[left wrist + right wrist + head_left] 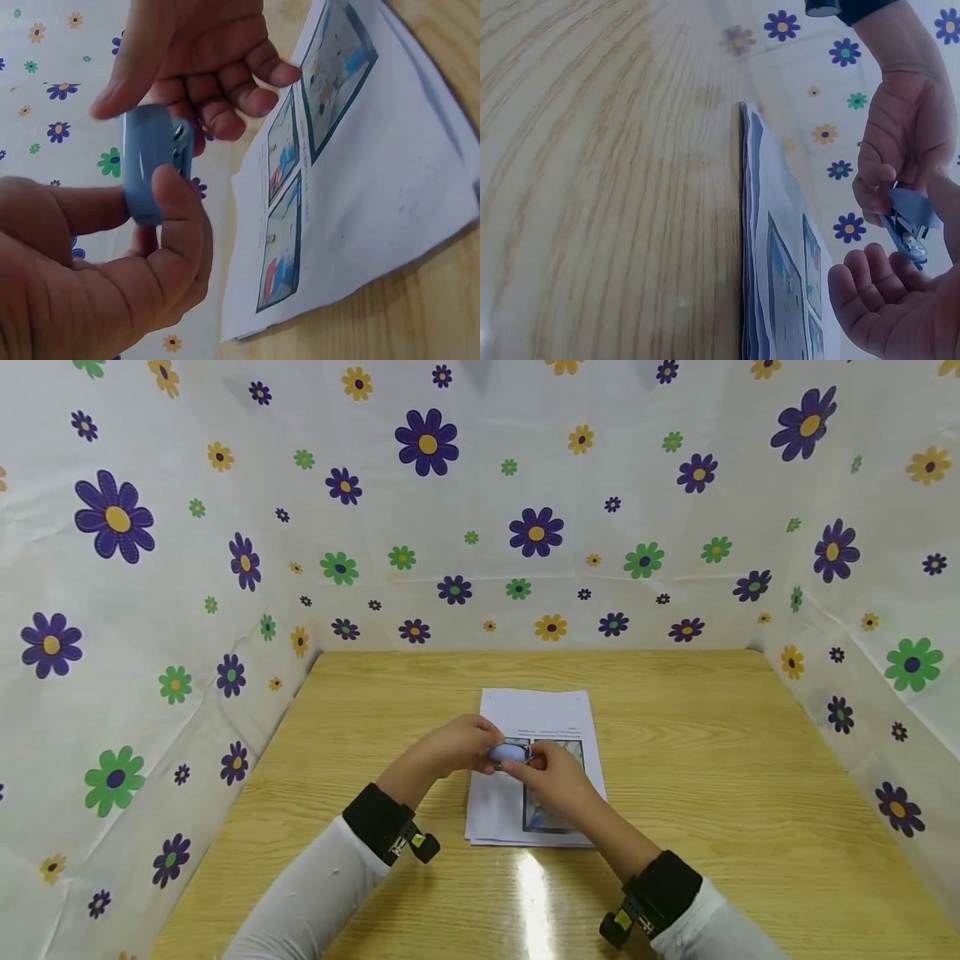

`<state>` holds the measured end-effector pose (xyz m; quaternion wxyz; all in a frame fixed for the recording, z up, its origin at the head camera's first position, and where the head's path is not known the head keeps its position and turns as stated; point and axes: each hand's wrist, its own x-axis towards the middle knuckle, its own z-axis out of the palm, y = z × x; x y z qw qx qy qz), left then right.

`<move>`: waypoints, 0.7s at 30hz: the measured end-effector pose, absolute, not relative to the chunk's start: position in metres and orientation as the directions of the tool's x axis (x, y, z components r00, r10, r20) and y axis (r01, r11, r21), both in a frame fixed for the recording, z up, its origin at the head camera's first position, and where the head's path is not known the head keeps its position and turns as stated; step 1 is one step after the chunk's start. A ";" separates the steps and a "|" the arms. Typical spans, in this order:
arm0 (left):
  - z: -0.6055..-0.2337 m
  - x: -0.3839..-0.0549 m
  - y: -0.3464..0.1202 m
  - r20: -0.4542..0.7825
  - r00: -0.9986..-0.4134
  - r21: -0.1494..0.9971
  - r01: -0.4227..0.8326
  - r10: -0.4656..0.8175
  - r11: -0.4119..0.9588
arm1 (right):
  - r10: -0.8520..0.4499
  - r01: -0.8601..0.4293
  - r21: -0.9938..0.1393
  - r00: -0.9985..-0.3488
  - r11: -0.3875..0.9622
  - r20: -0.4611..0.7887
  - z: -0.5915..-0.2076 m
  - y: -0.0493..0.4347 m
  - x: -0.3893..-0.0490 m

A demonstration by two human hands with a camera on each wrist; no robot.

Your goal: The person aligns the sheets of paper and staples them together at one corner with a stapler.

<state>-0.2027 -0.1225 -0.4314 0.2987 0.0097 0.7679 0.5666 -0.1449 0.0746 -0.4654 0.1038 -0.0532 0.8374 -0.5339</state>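
Note:
A small light-blue mini stapler point(146, 165) is held up between both hands, above a stack of printed paper sheets point(495, 814). Metal parts show along its open side in the two wrist views. My left hand point(463, 745) pinches one end between thumb and fingers; in the left wrist view this left hand point(112, 277) fills the lower left. At the other end, my right hand point(558, 777) has its thumb and index finger about the stapler. The remaining fingers of the right hand point(217, 67) spread loosely, holding nothing. Part of the stapler point(911, 225) is hidden behind fingers.
The sheets lie on a wooden table point(690, 760), with framed pictures point(281, 255) printed on the top page. White curtain point(480, 510) with purple, yellow and green flowers encloses the table at the back and both sides.

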 end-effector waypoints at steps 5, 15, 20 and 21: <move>-0.438 -0.201 -0.109 -0.439 -0.839 0.898 -0.415 0.322 0.143 | -0.067 0.139 -0.959 -0.985 0.246 -0.160 -0.466 0.075 -0.150; -0.451 -0.192 -0.087 -0.372 -0.837 0.911 -0.413 0.402 -0.018 | 0.046 0.079 -0.987 -0.996 0.137 -0.073 -0.462 0.079 -0.157; -0.451 -0.191 -0.082 -0.319 -0.846 0.933 -0.361 0.427 -0.017 | 0.073 0.040 -0.970 -0.997 0.239 -0.023 -0.460 0.082 -0.156; -0.451 -0.191 -0.082 -0.316 -0.847 0.935 -0.355 0.429 -0.012 | 0.072 0.030 -0.966 -0.997 0.257 -0.012 -0.459 0.084 -0.156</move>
